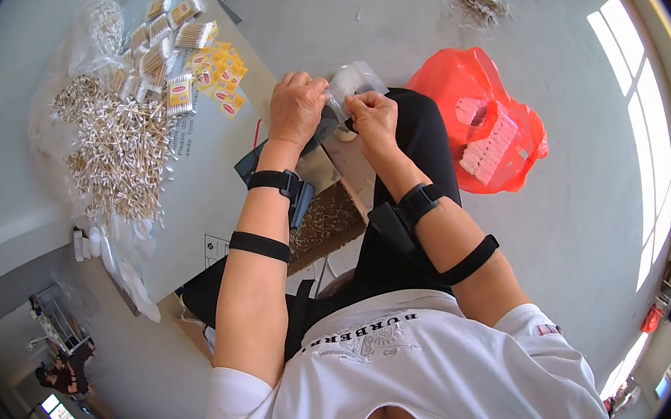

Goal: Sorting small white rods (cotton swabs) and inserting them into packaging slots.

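Note:
Both hands are raised in front of me, over the table's edge and my knee. My left hand (297, 107) is closed, pinching one side of a clear plastic bag (336, 106). On the other side, the fingertips of my right hand (372, 118) press together on the same bag. Whether anything is inside it is too small to tell. Just beyond the hands lies more clear plastic packaging (361, 79) with something whitish in it. Left of my left hand, yellow printed cards (220, 76) are scattered next to bundles of cotton swabs (155, 57).
A large heap of loose cotton swabs (116, 158) covers the left of the grey table (199, 187). Below my forearms stands a cardboard box (350, 203) with loose swabs. On the floor at right, a red plastic bag (439, 77) holds packed swabs (489, 148). Pale scraps (476, 3) lie farther off.

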The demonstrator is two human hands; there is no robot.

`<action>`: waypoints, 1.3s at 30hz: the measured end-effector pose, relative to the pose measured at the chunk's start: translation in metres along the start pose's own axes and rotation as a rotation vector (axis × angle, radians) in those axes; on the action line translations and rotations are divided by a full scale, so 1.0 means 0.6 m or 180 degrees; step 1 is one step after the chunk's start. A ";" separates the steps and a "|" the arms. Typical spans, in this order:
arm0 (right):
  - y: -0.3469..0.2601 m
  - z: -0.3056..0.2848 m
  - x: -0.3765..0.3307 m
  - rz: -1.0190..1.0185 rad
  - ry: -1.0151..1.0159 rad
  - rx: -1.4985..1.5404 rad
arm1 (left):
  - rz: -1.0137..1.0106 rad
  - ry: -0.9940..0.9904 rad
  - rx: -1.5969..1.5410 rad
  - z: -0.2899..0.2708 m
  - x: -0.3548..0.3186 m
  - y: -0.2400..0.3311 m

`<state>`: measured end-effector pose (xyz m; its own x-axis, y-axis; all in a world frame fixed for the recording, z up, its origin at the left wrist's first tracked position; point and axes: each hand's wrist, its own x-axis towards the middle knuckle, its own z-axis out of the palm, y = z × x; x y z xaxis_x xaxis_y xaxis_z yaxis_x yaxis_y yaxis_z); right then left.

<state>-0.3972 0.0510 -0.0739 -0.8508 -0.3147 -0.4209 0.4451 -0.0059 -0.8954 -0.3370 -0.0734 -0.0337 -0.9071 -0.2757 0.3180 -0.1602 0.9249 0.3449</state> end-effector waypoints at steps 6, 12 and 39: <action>0.017 -0.009 0.005 0.0132 0.0014 -0.0070 | 0.0028 -0.0189 -0.0016 0.016 -0.002 -0.010; -0.003 -0.002 -0.025 0.0533 -0.0366 0.0125 | 0.0056 -0.0302 -0.0042 -0.004 -0.008 -0.013; 0.059 0.046 -0.109 -0.0325 -0.0331 -0.0637 | -0.0800 -0.0241 -0.0399 -0.049 -0.079 -0.041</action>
<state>-0.3182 0.0452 -0.0739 -0.8506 -0.4181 -0.3187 0.2853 0.1420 -0.9478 -0.2785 -0.0906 -0.0311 -0.8723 -0.4675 0.1435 -0.3386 0.7891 0.5125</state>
